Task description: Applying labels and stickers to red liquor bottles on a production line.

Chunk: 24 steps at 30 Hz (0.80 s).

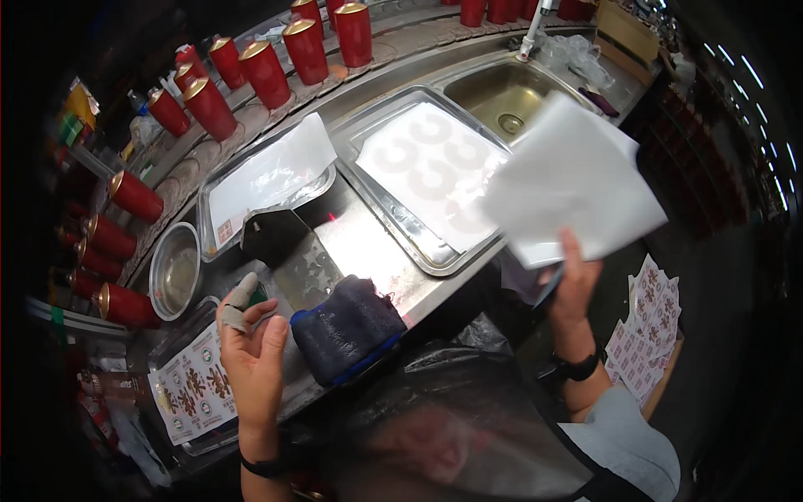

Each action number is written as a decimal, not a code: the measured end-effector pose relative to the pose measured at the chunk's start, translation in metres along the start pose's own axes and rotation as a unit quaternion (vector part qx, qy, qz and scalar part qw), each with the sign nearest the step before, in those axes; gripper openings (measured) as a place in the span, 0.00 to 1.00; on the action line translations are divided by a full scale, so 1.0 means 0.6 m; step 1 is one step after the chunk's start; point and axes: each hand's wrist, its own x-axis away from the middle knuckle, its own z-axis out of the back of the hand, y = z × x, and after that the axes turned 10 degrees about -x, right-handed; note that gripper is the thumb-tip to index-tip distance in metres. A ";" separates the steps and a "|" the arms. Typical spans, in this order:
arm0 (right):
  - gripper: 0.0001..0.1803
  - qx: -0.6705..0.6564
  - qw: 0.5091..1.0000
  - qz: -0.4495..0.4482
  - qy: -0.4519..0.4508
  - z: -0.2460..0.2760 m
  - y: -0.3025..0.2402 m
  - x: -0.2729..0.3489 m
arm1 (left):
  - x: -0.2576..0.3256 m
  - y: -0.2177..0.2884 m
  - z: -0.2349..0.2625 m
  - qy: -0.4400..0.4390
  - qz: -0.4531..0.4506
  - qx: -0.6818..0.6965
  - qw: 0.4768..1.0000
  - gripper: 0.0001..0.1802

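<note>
My right hand [574, 283] grips a stack of blank white paper sheets [577, 180] by the lower edge, held up in front of the sink and blurred by motion. A small dark flat thing shows beside its fingers; its kind is unclear. My left hand [253, 360] is raised over the steel counter, fingers apart, with tape around the index finger. Below it, a sheet of printed decals [194, 386] lies in a tray. A dark blue cloth-covered pad [347, 330] stands to its right. In the middle tray [368, 138] lies a white sheet with faint round marks [431, 167].
Red canisters with gold tops [263, 75] line a curved conveyor [242, 125] behind. A steel bowl [176, 272], a tray with white paper [272, 171] and a sink [502, 99] with a faucet [532, 33] surround the workspace. Printed sheets [648, 326] lie at right.
</note>
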 end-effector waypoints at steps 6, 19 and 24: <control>0.17 -0.016 0.971 0.072 0.226 0.268 0.151 -0.197 | -0.008 -0.028 0.017 0.048 0.047 0.006 0.998 0.24; 0.08 0.192 0.977 0.076 -0.044 0.144 0.108 -0.228 | 0.058 -0.063 0.042 0.173 0.149 0.009 0.973 0.19; 0.09 0.364 0.815 0.140 -0.429 -0.024 0.038 -0.128 | 0.048 -0.061 0.033 0.155 0.161 0.001 0.975 0.17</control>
